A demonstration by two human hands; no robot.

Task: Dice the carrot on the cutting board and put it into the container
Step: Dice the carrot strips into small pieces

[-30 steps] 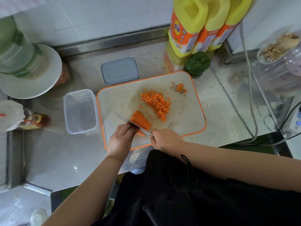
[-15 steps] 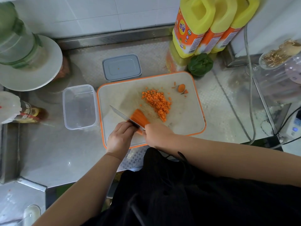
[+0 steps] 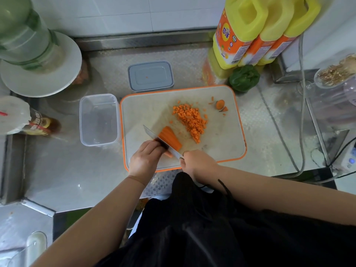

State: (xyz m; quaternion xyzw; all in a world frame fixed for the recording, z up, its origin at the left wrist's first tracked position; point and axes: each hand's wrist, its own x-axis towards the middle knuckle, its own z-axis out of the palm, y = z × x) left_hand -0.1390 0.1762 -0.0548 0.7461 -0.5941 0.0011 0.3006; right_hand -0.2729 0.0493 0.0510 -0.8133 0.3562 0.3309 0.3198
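At the near edge of the board (image 3: 146, 105), my right hand (image 3: 198, 163) grips the handle of a knife (image 3: 154, 134), its steel blade running diagonally toward the board's left side. My left hand (image 3: 146, 160) curls over the near end of the carrot (image 3: 170, 139), fingertips pressing it down just beside the blade. The carrot is a fan of long orange strips lying flat against the blade's right face. Beyond it, toward the board's middle, sits a loose pile of dice (image 3: 192, 120), small and cube-shaped. The carrot end (image 3: 220, 104) and a few scraps lie near the board's far right corner.

The board is white plastic with an orange rim and rounded corners. Touching its left edge stands the container (image 3: 99, 120), a clear rectangular tub with nothing in it. Its grey lid (image 3: 150, 76) lies flat just past the board's far edge, a speck of carrot on it. Three yellow jugs (image 3: 256, 33) with orange labels stand at the back right of the steel worktop (image 3: 77, 174), a green pepper (image 3: 244, 78) in front of them. A white plate (image 3: 42, 74) under a large clear bottle fills the far left corner. Cables (image 3: 302, 132) trail along the right edge.
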